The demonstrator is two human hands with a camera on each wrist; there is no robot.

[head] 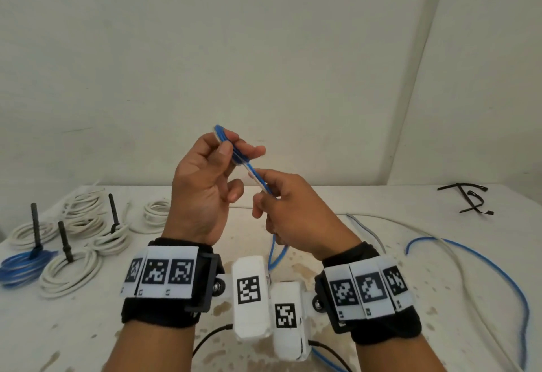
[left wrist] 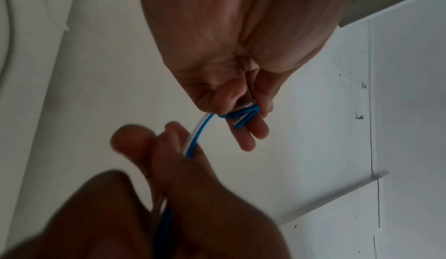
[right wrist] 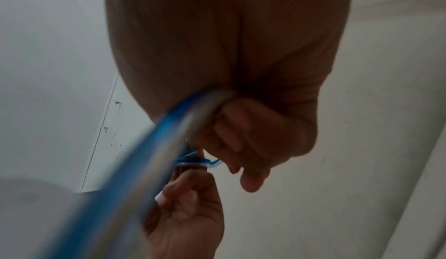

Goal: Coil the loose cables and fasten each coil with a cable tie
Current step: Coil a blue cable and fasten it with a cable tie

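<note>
Partly done: several tied white coils point(head: 70, 273) and one blue coil point(head: 25, 264) on bench point(head: 381, 254); left hand point(head: 202, 187) pinches started blue-white cable point(head: 258, 179) loops, right hand point(head: 293, 213) grip feeding slack; spare black cable ties point(head: 466, 198) remain.

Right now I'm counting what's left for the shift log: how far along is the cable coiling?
Done: several tied coils lie at the table's left. In hand: the left hand pinches a few small loops of the blue-and-white cable while the right hand feeds it. Left: the long tail trailing over the table, then fastening with one of the spare black ties.
</note>
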